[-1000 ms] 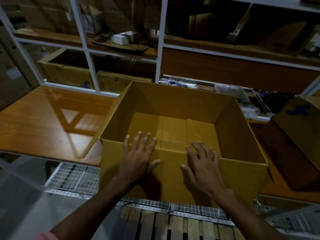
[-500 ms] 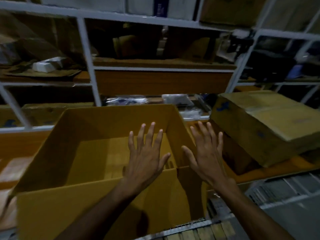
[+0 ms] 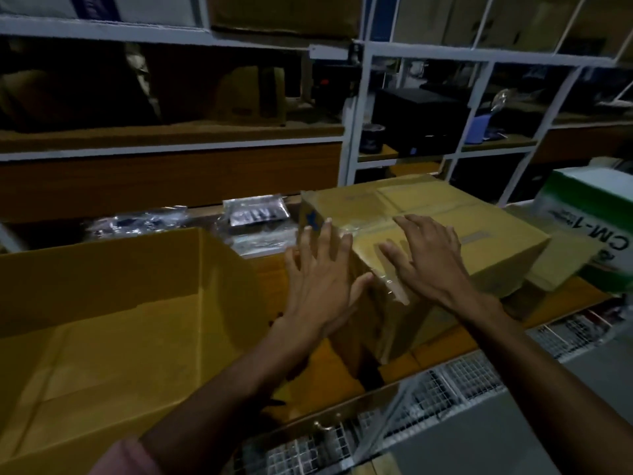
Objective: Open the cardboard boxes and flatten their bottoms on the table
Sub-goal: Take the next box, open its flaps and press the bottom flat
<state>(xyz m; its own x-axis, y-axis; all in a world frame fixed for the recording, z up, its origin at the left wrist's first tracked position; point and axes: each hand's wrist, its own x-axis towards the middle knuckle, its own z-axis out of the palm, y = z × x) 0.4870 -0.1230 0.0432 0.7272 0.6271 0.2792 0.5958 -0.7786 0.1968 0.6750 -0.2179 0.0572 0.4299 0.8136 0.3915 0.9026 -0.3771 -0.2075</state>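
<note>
Both hands are spread, grasping nothing. The left hand (image 3: pixel 320 279) and right hand (image 3: pixel 428 260) reach the taped brown cardboard box (image 3: pixel 479 234). An open yellow-brown cardboard box (image 3: pixel 102 303) stands just left.

Open box (image 3: pixel 113 323) stands on the bench (image 3: pixel 442 347) at left; closed box (image 3: pixel 428 214) lies on the bench just right of it, tilted, with its near corner toward the bench's front edge. Left hand (image 3: pixel 320 279) sits at the closed box's left corner and right hand (image 3: pixel 428 262) rests on its top face. Plastic packets (image 3: pixel 255 214) lie behind the two boxes, a printed carton (image 3: pixel 589 207) stands at far right, and shelving (image 3: pixel 356 108) runs behind everything.
</note>
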